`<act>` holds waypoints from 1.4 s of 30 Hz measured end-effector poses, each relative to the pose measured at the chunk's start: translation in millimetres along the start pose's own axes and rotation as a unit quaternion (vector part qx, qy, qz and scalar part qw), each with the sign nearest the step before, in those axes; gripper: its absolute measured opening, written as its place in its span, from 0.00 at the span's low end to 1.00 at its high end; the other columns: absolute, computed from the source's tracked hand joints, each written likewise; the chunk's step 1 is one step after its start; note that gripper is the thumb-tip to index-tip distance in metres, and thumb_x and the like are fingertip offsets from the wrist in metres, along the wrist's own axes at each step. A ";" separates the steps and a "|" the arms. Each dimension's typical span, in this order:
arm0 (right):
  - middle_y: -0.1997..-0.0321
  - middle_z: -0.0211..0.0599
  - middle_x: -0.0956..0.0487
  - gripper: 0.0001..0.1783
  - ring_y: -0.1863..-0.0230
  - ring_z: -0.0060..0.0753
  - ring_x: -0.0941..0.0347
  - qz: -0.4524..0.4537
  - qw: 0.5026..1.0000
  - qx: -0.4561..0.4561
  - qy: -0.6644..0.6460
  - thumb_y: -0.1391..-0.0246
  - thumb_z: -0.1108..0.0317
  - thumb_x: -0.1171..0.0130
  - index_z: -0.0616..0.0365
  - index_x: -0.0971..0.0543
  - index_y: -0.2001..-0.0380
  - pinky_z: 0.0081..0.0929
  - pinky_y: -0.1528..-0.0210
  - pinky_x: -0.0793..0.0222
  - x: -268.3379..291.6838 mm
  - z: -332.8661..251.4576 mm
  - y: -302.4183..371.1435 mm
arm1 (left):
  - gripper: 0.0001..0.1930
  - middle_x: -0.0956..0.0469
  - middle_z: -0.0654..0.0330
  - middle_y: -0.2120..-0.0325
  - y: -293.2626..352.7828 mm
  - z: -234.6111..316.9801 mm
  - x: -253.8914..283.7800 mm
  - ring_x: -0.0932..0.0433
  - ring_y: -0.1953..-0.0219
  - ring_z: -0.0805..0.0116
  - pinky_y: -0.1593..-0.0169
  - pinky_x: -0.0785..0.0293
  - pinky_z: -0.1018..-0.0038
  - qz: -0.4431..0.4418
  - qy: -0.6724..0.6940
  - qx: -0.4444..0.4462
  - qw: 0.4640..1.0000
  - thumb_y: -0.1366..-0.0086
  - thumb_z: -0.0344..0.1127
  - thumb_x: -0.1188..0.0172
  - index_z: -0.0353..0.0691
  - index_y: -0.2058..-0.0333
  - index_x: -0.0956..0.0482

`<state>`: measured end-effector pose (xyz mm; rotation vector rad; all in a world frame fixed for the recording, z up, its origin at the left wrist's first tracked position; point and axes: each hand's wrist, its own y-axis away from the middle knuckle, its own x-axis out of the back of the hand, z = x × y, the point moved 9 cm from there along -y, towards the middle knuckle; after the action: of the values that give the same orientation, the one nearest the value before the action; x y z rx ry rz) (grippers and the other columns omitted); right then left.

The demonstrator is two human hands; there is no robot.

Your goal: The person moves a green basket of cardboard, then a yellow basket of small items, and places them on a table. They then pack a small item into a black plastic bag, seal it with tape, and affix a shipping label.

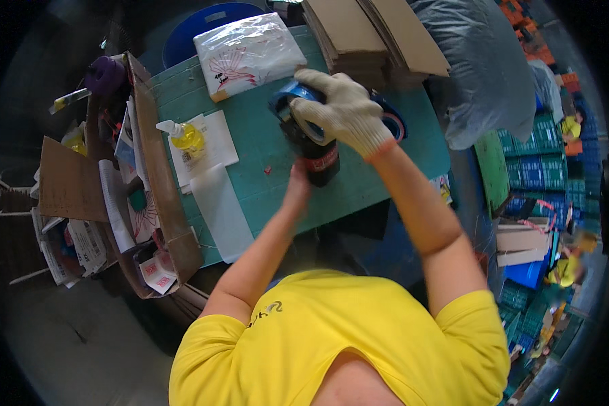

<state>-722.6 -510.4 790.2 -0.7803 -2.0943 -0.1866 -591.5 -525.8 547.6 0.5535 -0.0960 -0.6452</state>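
Observation:
My right hand point(348, 111), in a white knitted glove, is closed around a roll of tape with blue edges point(285, 97), held above the table. Below it, a dark package with a red printed band point(323, 164) stands upright or slightly tilted; the tape and glove hide its top. My bare left hand point(298, 181) grips the near left side of this package, its fingers partly hidden. Just beyond my right wrist, a second blue roll point(394, 123) shows partly on the green table point(413, 159).
A plastic-wrapped white pack point(250, 55) and stacked flat cardboard point(348, 30) occupy the far side. A yellow pump bottle point(187, 138) stands on papers at left, near a white sheet point(221, 210). An open carton point(159, 183) borders the left edge; a large grey bag point(477, 61) is at right.

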 end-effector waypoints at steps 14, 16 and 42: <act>0.57 0.38 0.24 0.24 0.60 0.40 0.26 -0.116 0.855 0.418 0.285 0.71 0.68 0.31 0.43 0.24 0.63 0.30 0.61 0.28 41.8 -51.0 -6.8 | 0.18 0.25 0.51 0.61 7.0 124.2 -7.1 0.25 0.60 0.55 0.56 0.29 0.66 0.044 -0.186 -0.491 0.850 0.52 0.29 0.36 0.36 0.61 0.29; 0.48 0.36 0.28 0.20 0.58 0.38 0.28 0.080 0.871 0.394 0.283 0.64 0.66 0.32 0.39 0.24 0.63 0.33 0.66 0.29 58.6 -30.9 72.0 | 0.18 0.24 0.52 0.61 -37.8 116.1 10.1 0.24 0.60 0.58 0.56 0.29 0.68 0.020 -0.180 -0.399 0.899 0.51 0.30 0.36 0.35 0.61 0.28; 0.51 0.39 0.26 0.23 0.54 0.30 0.28 0.287 0.857 -0.235 -0.358 0.45 0.56 0.48 0.59 0.26 0.51 0.28 0.53 0.30 120.4 304.7 186.7 | 0.16 0.23 0.57 0.60 -105.1 99.8 23.7 0.27 0.56 0.51 0.53 0.34 0.58 0.223 -0.457 -0.255 0.822 0.36 0.48 0.54 0.47 0.59 0.24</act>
<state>-871.6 -185.4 670.3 -1.9840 -2.3863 -0.0780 -655.0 -655.2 576.2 -0.3450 -0.9100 -0.3968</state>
